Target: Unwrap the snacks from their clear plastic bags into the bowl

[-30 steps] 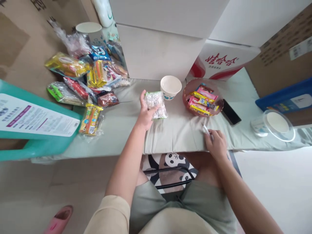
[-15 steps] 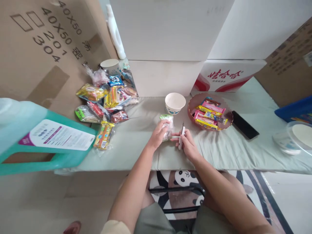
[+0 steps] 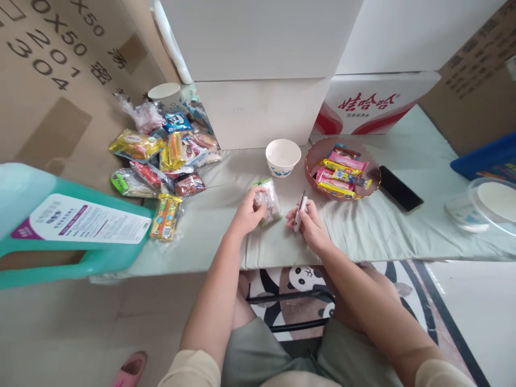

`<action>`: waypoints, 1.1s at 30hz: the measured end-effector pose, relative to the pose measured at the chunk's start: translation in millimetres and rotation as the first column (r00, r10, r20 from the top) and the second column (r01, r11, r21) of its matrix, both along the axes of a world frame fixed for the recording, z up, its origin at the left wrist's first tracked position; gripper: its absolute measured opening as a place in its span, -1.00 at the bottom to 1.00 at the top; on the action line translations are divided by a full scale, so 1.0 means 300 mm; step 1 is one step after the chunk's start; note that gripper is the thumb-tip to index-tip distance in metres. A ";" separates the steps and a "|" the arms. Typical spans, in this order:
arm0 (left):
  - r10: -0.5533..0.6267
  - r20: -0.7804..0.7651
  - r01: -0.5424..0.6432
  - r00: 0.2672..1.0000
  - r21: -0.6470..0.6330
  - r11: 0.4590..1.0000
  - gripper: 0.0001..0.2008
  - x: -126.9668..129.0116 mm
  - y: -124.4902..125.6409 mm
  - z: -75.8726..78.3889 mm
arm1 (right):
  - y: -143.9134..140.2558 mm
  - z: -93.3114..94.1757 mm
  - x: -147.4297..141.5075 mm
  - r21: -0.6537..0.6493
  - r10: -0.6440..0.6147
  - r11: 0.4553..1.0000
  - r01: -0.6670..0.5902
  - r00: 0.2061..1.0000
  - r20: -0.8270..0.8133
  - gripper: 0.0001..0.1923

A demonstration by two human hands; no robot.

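My left hand [image 3: 249, 210] is closed on the left side of a clear plastic snack packet [image 3: 271, 201] with a green edge, at the front middle of the table. What is inside the packet is hard to make out. To its right, my right hand [image 3: 309, 219] grips a white utility knife [image 3: 300, 213], its dark, narrow tip pointing up and away from me. A gap separates that hand from the packet. Just beyond the packet stands a white paper bowl [image 3: 283, 157] with a blue pattern. A pink-tinted clear bowl [image 3: 309, 172] holding several wrapped snack bars [image 3: 342, 172] is on the right.
Several packaged snacks [image 3: 171, 153] are heaped at the left, near another paper bowl [image 3: 165, 94]. A big green jug [image 3: 97, 226] stands at the left front. A black phone [image 3: 400, 188] and a clear tub [image 3: 484, 207] lie rightward. White boxes [image 3: 258, 113] line the back.
My right hand has drawn away from the packet with the utility knife. My left hand has shifted the packet slightly left and tilted it. The whole view has moved a little.
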State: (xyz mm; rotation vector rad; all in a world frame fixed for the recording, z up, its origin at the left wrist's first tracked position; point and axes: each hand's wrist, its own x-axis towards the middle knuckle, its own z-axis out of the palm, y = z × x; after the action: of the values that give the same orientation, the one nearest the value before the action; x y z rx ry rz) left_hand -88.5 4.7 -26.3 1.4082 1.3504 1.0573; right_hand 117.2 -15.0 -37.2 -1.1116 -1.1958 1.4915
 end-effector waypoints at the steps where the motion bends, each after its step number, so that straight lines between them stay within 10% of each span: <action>1: -0.005 -0.028 0.005 1.000 0.005 1.000 -0.61 -0.006 -0.002 -0.003 | -0.006 0.011 0.007 -0.026 -0.010 1.000 0.010 1.000 0.022 -0.62; 7: 0.026 0.001 -0.026 1.000 0.019 0.999 -0.32 0.021 -0.009 -0.037 | -0.020 0.073 -0.001 -0.170 -0.078 0.981 0.092 0.993 0.088 -0.63; 16: -0.042 0.117 0.048 0.992 -0.047 0.998 -0.52 0.044 -0.026 -0.022 | 0.005 0.093 -0.039 -0.243 0.177 0.963 -0.120 0.958 0.225 -0.56; 25: 0.217 0.467 -0.189 0.857 -0.107 0.976 -0.40 0.007 -0.021 0.042 | -0.094 0.085 0.088 -0.286 0.312 0.937 -0.200 0.848 0.429 -0.63; 29: 0.308 0.488 -0.255 0.817 -0.172 0.951 -0.39 0.019 -0.025 0.026 | -0.066 0.092 0.168 -0.033 0.077 0.997 -0.073 0.746 0.661 -0.59; 33: 0.325 0.230 -0.295 0.917 -0.154 0.943 -0.51 0.072 -0.046 0.005 | -0.020 0.050 0.221 0.304 -0.202 0.947 -0.105 0.543 0.815 -0.62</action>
State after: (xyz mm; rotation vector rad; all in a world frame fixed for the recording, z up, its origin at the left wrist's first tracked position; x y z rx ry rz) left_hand -67.0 -9.1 -24.9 0.9534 1.4488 1.2946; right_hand 183.6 -21.2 -22.3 -1.6845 -1.9525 0.5888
